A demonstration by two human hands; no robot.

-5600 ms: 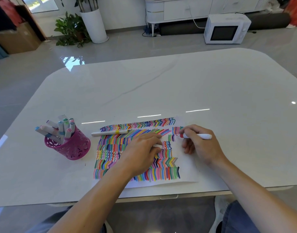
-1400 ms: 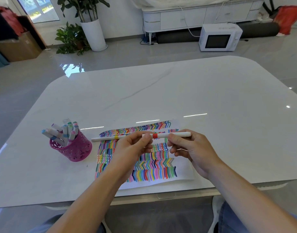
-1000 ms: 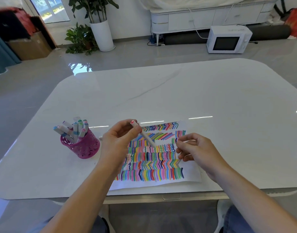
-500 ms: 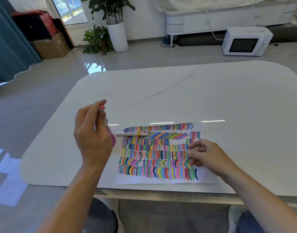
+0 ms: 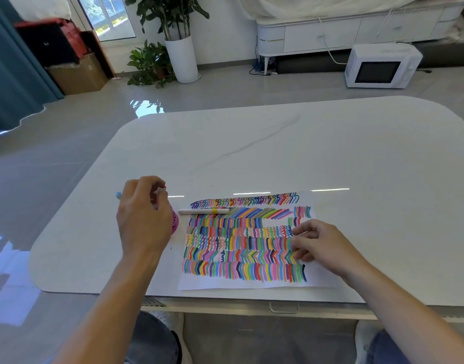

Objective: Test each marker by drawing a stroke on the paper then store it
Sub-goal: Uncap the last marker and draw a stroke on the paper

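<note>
Two sets: left fingers [image 5: 156,184] pinch a marker [image 5: 162,190] by its cap over the cup [image 5: 174,222], right fingers [image 5: 308,225] rest loosely curled, empty, on the paper [image 5: 317,281]; spare marker [image 5: 203,211] lies at its top edge, likely light, stiff, slick, so grab mid-barrel.

2 hands [image 5: 144,219] [image 5: 321,246], 1 paper [image 5: 324,281], 1 pink cup [image 5: 174,222], 3 mkrs [image 5: 203,211] showing.

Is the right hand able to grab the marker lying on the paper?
Probably yes. The marker lies uncovered at the paper's top left, and nothing stands between it and the right hand resting on the paper. The left hand holds another marker by the cup.
</note>
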